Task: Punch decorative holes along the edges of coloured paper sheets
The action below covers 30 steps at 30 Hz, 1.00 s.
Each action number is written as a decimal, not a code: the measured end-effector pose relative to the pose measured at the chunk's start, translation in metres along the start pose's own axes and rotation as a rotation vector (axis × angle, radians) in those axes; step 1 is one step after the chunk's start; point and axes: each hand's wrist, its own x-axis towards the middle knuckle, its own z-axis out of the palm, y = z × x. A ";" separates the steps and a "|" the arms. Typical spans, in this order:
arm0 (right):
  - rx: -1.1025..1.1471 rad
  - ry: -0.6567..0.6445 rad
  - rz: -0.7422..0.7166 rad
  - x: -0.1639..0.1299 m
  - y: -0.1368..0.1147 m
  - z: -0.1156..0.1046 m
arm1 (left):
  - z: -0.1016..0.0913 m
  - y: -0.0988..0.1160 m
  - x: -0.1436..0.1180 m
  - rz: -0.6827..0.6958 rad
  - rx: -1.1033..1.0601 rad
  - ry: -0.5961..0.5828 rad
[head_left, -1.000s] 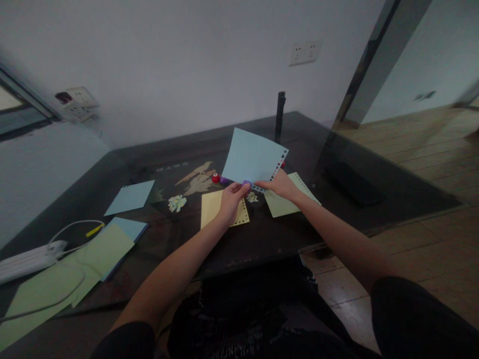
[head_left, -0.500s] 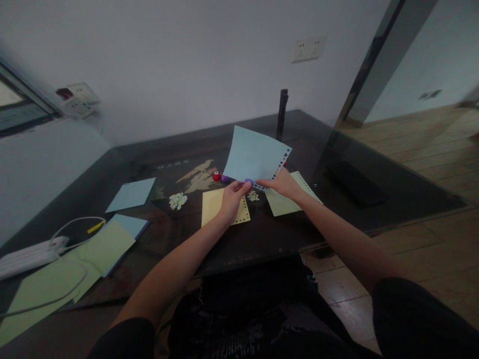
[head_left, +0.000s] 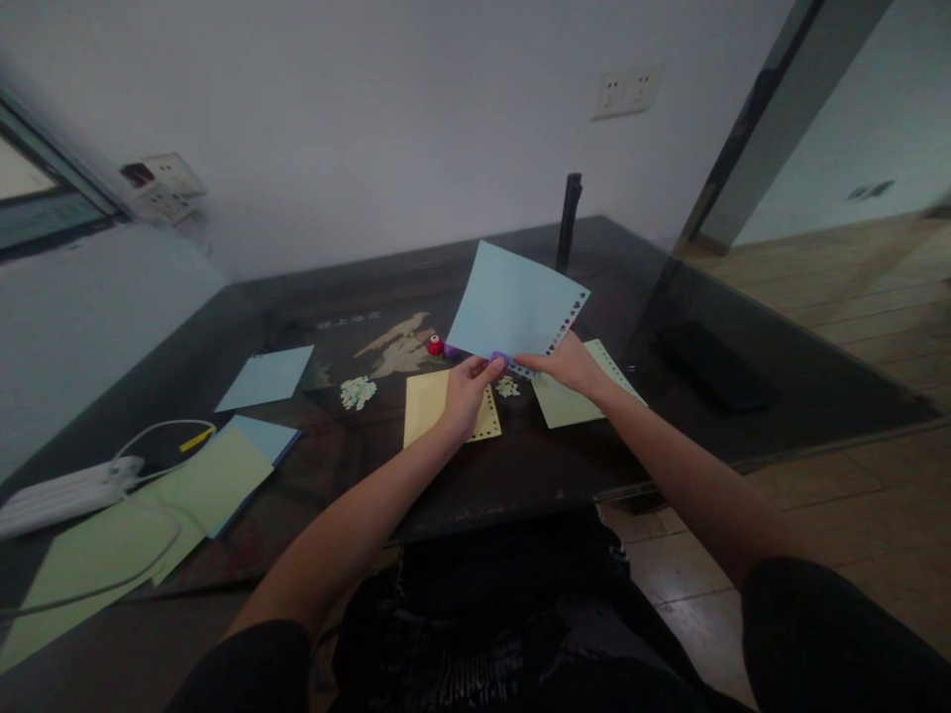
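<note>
A light blue sheet of paper [head_left: 512, 297] is held up over the table, with a row of punched holes along its right and lower edges. My right hand [head_left: 569, 366] grips the sheet near its lower right corner, thumb in front and the other fingers hidden behind. My left hand [head_left: 472, 381] is closed on a small purple craft punch [head_left: 498, 358] at the sheet's lower edge. Below lie a yellow sheet [head_left: 425, 401] and a pale green sheet [head_left: 572, 401], both with holes along their edges. A small heap of paper cutouts [head_left: 507, 387] lies between them.
A red punch [head_left: 435, 345] stands behind the hands, and a larger cutout pile [head_left: 358, 393] lies left. Blue paper [head_left: 267, 378], green sheets [head_left: 223, 475] and a white power strip [head_left: 66, 495] with a cable occupy the left side. A black object [head_left: 713, 366] lies right.
The view has shifted slightly, so everything appears a little displaced. Both hands keep their hold, with the purple punch still at the blue sheet's lower edge.
</note>
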 end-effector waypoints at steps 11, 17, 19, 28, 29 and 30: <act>-0.037 -0.062 0.015 0.001 -0.001 0.000 | -0.002 -0.003 0.002 -0.066 -0.040 -0.017; -0.048 -0.048 0.036 0.002 0.002 -0.001 | 0.003 0.004 0.002 -0.115 -0.100 -0.015; -0.045 -0.025 0.033 0.002 0.003 -0.001 | 0.004 0.006 0.001 -0.129 -0.117 -0.012; -0.030 0.027 0.045 0.003 0.006 0.000 | 0.004 0.004 0.000 -0.149 -0.133 0.008; -0.029 0.037 0.044 0.003 0.007 0.000 | 0.004 0.004 0.000 -0.152 -0.127 0.015; -0.023 0.048 0.044 0.003 0.007 0.000 | 0.003 0.003 0.001 -0.153 -0.115 0.023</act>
